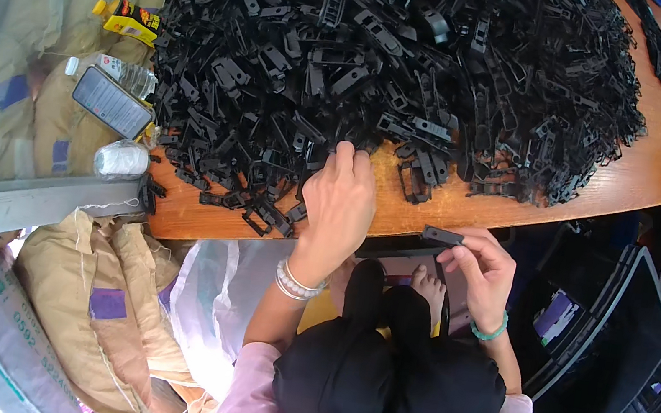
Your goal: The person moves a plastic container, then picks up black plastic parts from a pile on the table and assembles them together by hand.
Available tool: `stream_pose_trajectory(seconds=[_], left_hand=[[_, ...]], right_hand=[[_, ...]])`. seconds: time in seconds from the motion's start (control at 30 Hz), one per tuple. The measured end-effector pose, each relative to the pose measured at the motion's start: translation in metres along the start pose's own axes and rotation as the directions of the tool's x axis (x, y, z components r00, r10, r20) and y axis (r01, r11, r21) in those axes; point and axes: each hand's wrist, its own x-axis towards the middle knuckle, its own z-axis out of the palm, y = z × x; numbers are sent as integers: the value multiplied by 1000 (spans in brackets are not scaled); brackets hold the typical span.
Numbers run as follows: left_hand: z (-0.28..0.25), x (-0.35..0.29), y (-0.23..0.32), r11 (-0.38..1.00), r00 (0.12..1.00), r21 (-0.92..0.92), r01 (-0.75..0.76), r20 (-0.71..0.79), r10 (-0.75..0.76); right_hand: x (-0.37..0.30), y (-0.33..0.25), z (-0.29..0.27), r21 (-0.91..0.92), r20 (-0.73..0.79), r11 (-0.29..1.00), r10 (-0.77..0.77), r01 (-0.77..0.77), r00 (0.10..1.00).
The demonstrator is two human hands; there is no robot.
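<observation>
Head view: 1 heap (401,64) of black plastic clips covers most of a wooden table (647,179). Left hand (338,199) rests at the heap's near edge, fingers curled down into the clips; whether they grip 1 cannot be told. Right hand (484,270) is off the heap, below the table edge, pinching 1 clip (442,237) between thumb and fingers. A phone (113,102) lies left of the heap.

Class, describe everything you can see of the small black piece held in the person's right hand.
The black piece is a small, flat, oblong part, seemingly moulded plastic like those in the heap on the wooden table. It lies roughly level, pinched at one end by the right hand, just below the table's near edge, above the lap. Finer detail is unclear.
</observation>
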Motion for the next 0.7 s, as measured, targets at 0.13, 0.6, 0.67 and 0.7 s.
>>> stream_pose_trajectory(seconds=[0.13, 0.6, 0.67, 0.7], left_hand=[[-4, -8, 9, 996, 996, -86, -31, -88, 23], [0, -35, 30, 373, 991, -919, 126, 130, -15], [3, -37, 30, 348, 991, -928, 132, 126, -40], [5, -38, 29, 327, 992, -936, 129, 125, -36]], right_hand=[[4, -3, -5, -82, -15, 989, -122, 120, 992], [9, -11, 11, 415, -45, 887, 244, -204, 969], [8, -10, 11, 454, -49, 860, 285, -233, 957], [8, -9, 11, 454, -47, 860, 285, -234, 957]])
